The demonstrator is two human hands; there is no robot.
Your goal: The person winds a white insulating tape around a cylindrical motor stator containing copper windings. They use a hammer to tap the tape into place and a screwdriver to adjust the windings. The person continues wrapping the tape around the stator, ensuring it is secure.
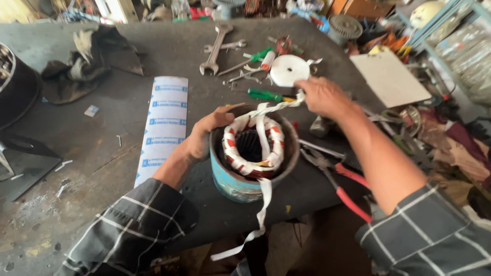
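Note:
A round motor stator in a blue housing (pixel 240 181) stands on the dark workbench (pixel 128 51). Its copper winding (pixel 255 148) is wrapped in white tape with red bands. My left hand (pixel 204 135) grips the housing's left rim, thumb on top. My right hand (pixel 322 97) is raised behind the stator and pulls a twisted length of white tape (pixel 279 106) up from the winding. Another loose end of tape (pixel 261 214) hangs over the front of the housing and below the bench edge.
Red-handled pliers (pixel 342 186) lie right of the stator. A roll of white tape (pixel 289 70), green-handled screwdrivers (pixel 263 94), wrenches (pixel 215 48) lie behind. A printed strip of insulation paper (pixel 164 122) lies to the left, a dark rag (pixel 92 59) beyond. Clutter crowds the right.

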